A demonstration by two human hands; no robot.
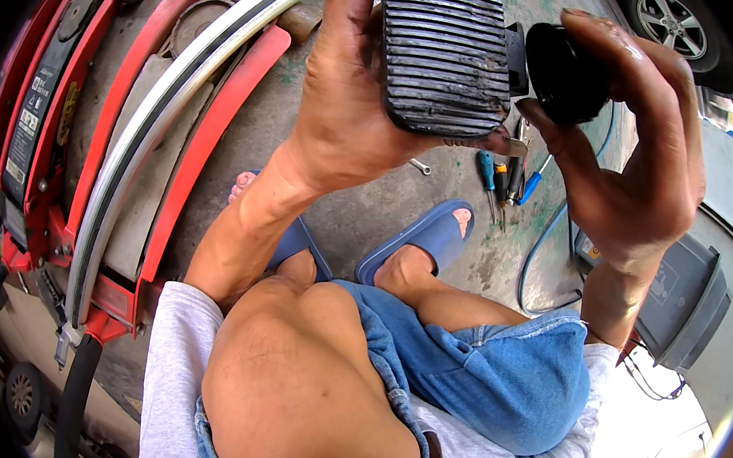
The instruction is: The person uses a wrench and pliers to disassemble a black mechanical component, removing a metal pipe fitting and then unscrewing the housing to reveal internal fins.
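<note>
My left hand [332,114] grips a black ribbed rectangular part [440,54], greasy and scuffed, held up at the top middle of the view with its fingers partly hidden behind it. A short black stem [514,60] sticks out from its right side. Just to the right, my right hand [630,164] holds a black round cup-like piece [566,72] between thumb and fingers, close beside that stem. I cannot tell whether the two parts touch. Both hands are dark with grime.
Red floor jacks [52,118] and a long white curved strip [93,207] fill the left. Screwdrivers [499,188] and a wrench [421,166] lie on the concrete floor [483,273] beyond my sandalled feet. A blue hose, grey bin [688,297] and car wheel [671,25] are at the right.
</note>
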